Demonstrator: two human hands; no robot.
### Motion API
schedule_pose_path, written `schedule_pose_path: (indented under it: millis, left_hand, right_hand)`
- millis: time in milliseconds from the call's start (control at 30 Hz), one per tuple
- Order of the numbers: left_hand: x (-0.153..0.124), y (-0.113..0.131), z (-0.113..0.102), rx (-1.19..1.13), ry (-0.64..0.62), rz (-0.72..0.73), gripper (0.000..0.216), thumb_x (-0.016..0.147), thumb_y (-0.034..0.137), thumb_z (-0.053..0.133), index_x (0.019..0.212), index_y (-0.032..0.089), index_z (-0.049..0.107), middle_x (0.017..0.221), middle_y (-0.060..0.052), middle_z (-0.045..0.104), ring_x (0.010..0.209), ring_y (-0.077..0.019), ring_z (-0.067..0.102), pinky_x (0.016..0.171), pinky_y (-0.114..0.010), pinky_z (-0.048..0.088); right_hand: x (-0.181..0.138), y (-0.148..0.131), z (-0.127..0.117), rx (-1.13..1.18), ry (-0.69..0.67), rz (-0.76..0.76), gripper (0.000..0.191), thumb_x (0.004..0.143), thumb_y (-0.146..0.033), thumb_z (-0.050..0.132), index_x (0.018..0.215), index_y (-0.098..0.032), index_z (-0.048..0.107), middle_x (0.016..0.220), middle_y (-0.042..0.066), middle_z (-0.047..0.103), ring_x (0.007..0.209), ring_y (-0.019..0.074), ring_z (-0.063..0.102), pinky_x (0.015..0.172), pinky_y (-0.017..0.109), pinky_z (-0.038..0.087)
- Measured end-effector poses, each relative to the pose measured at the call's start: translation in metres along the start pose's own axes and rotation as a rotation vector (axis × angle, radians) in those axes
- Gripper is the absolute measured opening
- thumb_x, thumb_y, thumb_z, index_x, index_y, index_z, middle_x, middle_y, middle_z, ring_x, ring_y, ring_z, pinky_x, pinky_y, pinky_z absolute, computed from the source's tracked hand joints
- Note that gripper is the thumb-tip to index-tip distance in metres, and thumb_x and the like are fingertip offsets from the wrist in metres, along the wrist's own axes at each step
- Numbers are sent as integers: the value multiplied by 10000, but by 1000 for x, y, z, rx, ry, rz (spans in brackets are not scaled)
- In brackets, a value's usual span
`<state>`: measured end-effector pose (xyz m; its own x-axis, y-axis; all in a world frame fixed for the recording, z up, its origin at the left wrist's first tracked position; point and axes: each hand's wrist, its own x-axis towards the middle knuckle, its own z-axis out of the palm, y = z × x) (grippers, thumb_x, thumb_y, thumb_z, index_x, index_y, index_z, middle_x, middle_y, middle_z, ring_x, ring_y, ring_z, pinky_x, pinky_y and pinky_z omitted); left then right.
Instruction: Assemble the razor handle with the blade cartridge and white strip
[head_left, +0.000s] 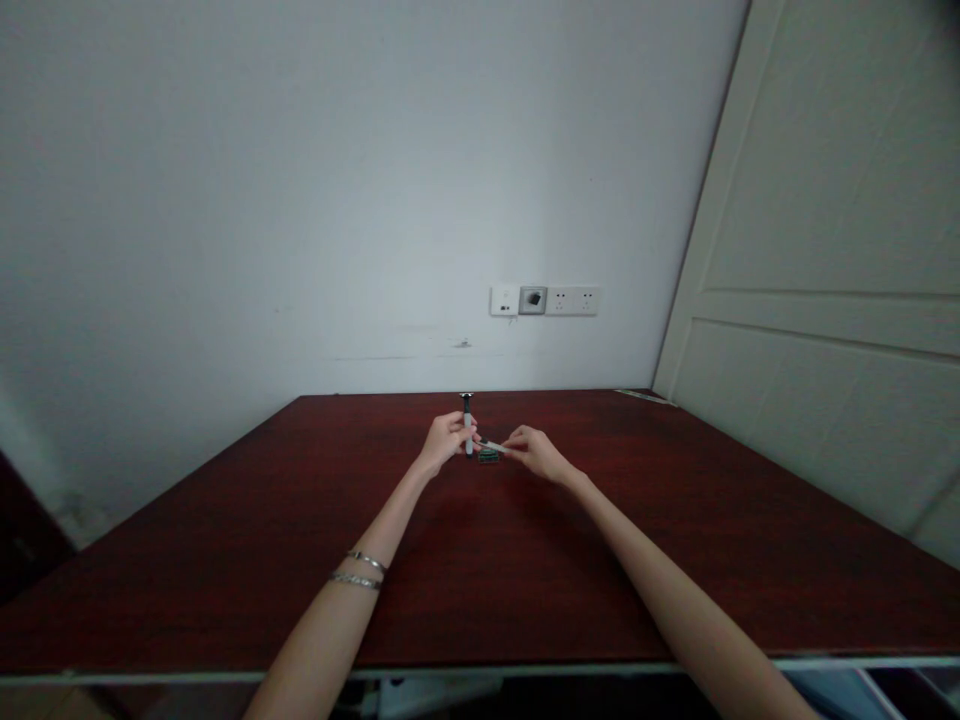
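My left hand (448,440) has its fingers closed around the handle of a razor (468,432). The razor stands upright, with a wide T-shaped head on top and a pale grey and black handle. Between the fingers of my right hand (536,450) is a slim pale stick with a dark end (492,445), its exact kind too small to make out. That dark end points left, close to the razor handle; whether they touch I cannot tell. Just below the stick, a small green patterned piece (488,456) lies on the table, partly covered by it.
The dark red wooden table (315,510) reaches to a white wall with a row of sockets and switches (545,300). A pale panelled door (817,290) borders the right side. At the far right corner lies a thin light strip (645,397).
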<state>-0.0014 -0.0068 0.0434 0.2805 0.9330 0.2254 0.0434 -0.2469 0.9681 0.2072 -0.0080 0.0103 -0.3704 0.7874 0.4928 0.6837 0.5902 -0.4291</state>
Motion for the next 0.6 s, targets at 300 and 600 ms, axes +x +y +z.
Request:
schedule_pose_path:
  millis: [300,600]
  left_hand:
    - [1,0,-1,-20,-21,3,195,720,243,613,858,129,537,678,-58,643,557,-153,637,456,-192,442]
    - [1,0,-1,-9,-25,3,192,721,246,618,856,133,541,682,-57,649,557,-146,637,459,-186,438]
  right_hand:
    - [-4,10,13,98,-194,23,172,730,-195,605,847,-183,731,814,48,644,767,163,572,748,256,427]
    - [-6,12,24,112,-213,-3,198,725,-164,584,858,-186,730,841,60,671,783,175,587,757,266,434]
